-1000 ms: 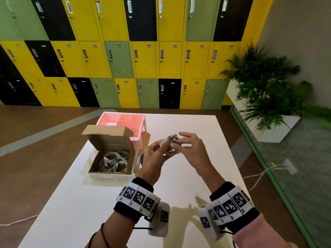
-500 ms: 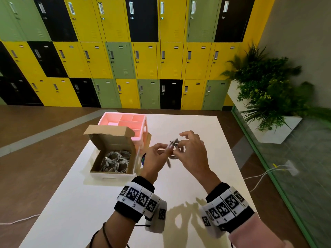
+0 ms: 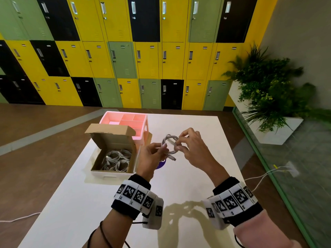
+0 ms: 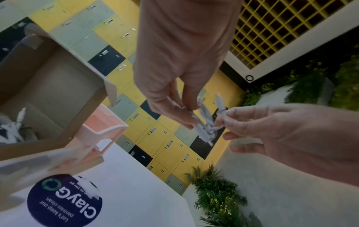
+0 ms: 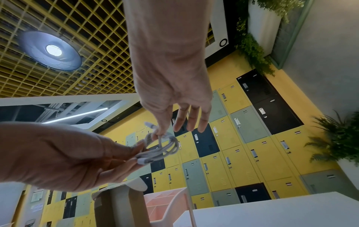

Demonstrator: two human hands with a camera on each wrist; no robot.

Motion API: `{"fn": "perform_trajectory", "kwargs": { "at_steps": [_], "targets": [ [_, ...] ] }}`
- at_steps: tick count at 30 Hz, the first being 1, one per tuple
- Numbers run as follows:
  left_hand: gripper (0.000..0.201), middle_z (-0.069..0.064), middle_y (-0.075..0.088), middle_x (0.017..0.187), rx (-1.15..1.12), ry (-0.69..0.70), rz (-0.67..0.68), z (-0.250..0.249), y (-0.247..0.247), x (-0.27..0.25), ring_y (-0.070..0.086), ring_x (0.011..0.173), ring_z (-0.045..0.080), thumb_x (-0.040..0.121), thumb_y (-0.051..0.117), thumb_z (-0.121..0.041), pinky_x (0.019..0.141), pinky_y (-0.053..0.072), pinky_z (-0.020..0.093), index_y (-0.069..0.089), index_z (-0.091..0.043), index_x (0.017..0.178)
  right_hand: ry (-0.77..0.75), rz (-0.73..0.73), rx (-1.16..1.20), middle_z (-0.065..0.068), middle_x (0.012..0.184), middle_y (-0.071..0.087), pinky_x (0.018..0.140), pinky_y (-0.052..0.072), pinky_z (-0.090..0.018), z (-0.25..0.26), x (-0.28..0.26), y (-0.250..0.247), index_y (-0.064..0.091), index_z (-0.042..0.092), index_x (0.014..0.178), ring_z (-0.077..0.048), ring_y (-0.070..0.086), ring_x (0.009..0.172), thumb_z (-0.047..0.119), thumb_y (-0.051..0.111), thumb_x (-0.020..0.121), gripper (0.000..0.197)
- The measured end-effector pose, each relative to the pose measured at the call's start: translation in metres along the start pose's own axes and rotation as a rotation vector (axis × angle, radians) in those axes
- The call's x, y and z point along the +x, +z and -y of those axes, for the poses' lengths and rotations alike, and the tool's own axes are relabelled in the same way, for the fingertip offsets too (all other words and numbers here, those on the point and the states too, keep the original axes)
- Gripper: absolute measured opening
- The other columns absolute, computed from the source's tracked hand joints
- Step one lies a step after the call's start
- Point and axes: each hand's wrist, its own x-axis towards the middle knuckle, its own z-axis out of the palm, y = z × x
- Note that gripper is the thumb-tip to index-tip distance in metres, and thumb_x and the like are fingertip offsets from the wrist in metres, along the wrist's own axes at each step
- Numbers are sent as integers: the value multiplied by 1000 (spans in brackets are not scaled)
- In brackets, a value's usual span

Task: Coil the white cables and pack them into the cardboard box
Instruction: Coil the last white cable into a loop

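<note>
A white cable coil [image 3: 169, 142] hangs in the air above the white table [image 3: 179, 187], held between both hands. My left hand [image 3: 163, 149] pinches its left side, with a plug end sticking out below the fingers. My right hand [image 3: 179, 144] pinches the right side of the loop. The left wrist view shows the coil [image 4: 206, 122] between my left hand [image 4: 186, 113] and right hand [image 4: 225, 119]. In the right wrist view my right hand [image 5: 161, 133] pinches the coil [image 5: 163, 147] with thumb and forefinger, the other fingers spread. The open cardboard box [image 3: 114, 142] to the left holds several coiled white cables [image 3: 116, 160].
A pink divided organiser [image 3: 141, 136] stands right behind the box. A round purple sticker [image 3: 161, 165] lies on the table under my left hand. Lockers line the far wall, a planter [image 3: 279, 129] stands at the right, and a loose cable lies on the floor there.
The hands have drawn slightly apart and the coil has opened from a tight bundle into a visible loop. A plug end now hangs below my left hand.
</note>
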Motion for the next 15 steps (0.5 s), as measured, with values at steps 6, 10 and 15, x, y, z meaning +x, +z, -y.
{"fn": "perform_trajectory", "kwargs": {
  "at_steps": [6,10,15],
  "targets": [
    [15,11,71,82,-86,-17,-27,-3,-2,1,70,70,18,90,59,-15,73,58,29,68,-3,95,-72,72,114,3,115,49,79,43,-27,-6,-2,-5,73,23,93,-12,42,103,29,70,83,12],
    [17,9,73,81,-144,12,-36,-6,1,0,70,71,17,89,61,-15,71,57,25,68,-1,96,-56,12,196,4,114,50,77,49,-29,-8,-3,-1,76,17,88,-7,48,97,27,75,79,14],
    [23,17,72,91,-216,48,-27,-9,10,-3,72,82,21,91,60,-13,74,56,22,65,6,103,21,-123,447,1,112,49,72,53,-15,-2,0,4,71,9,89,-7,62,90,12,78,77,14]
  ]
}}
